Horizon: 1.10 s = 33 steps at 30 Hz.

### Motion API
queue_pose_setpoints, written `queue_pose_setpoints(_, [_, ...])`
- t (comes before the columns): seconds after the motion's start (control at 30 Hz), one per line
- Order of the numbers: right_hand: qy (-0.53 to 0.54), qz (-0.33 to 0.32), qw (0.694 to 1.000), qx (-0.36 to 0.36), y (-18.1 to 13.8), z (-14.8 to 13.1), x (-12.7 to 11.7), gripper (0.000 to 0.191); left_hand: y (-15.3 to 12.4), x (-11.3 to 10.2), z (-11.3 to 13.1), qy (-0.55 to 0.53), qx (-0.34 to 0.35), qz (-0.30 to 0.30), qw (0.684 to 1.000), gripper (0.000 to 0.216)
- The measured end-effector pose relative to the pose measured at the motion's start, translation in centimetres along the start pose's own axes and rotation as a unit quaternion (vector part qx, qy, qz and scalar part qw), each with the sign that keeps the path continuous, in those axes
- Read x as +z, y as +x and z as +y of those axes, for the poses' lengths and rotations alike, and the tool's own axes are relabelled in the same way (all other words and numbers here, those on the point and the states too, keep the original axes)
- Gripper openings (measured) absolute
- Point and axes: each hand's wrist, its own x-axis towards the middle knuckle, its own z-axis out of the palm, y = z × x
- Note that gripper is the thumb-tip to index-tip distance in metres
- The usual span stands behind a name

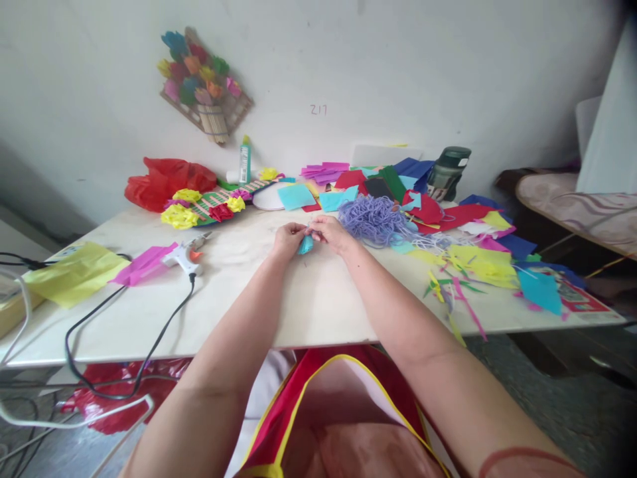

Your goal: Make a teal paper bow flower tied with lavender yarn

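Close together over the middle of the table, both my hands pinch a small bunched piece of turquoise crepe paper (305, 246). My left hand (287, 240) grips it from the left, fingertips pressed together. From the right, the fingers of my right hand (330, 232) close at its gathered top; whether they also hold a thread is too small to tell. The paper's loose end hangs down between the hands. Just right of my right hand lies a tangled heap of lilac yarn (371, 218). Flat turquoise paper squares (297, 196) lie beyond the hands.
A white hot glue gun (188, 256) with a black cord rests left of my hands, beside pink and yellow paper (74, 273). Behind are a green craft panel with paper flowers (213, 206), a glue bottle (245, 160) and a dark flask (448, 174). Paper scraps (482, 265) cover the right side.
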Motion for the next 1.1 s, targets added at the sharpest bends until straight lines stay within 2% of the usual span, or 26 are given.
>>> queue_pose_setpoints(0.1, [0.030,-0.001,1.000,0.008,0.4,0.7,0.0,0.012,0.1,-0.3,0.3,0.063,0.003,0.018,0.998,0.012])
queue_pose_setpoints(0.2, [0.054,0.001,0.998,0.014,0.8,1.1,0.0,0.011,0.1,-0.5,0.6,0.123,0.036,0.026,0.991,0.008])
queue_pose_setpoints(0.33, [0.064,0.010,0.998,0.029,0.9,1.2,-0.2,0.011,0.0,-0.6,0.8,0.179,0.066,-0.013,0.982,0.012])
queue_pose_setpoints(0.47, [0.092,0.019,0.994,0.058,0.9,1.0,-0.3,0.014,-0.1,-0.9,0.9,0.179,0.075,-0.055,0.979,0.020])
queue_pose_setpoints(0.63, [0.126,0.033,0.988,0.083,0.9,1.0,-0.4,0.014,-0.1,-1.1,0.8,0.149,0.098,-0.036,0.983,0.023])
queue_pose_setpoints(0.83, [0.156,0.014,0.986,0.061,0.8,1.2,-0.3,0.015,0.1,-1.1,0.9,0.152,0.126,-0.038,0.980,0.028])
queue_pose_setpoints(0.97, [0.133,0.018,0.989,0.059,0.7,1.2,-0.1,0.012,0.2,-0.9,0.6,0.182,0.129,-0.040,0.974,0.031])
queue_pose_setpoints(1.1, [0.049,0.039,0.996,0.061,0.8,1.0,-0.1,0.011,0.3,-0.7,0.2,0.230,0.127,-0.044,0.964,0.030])
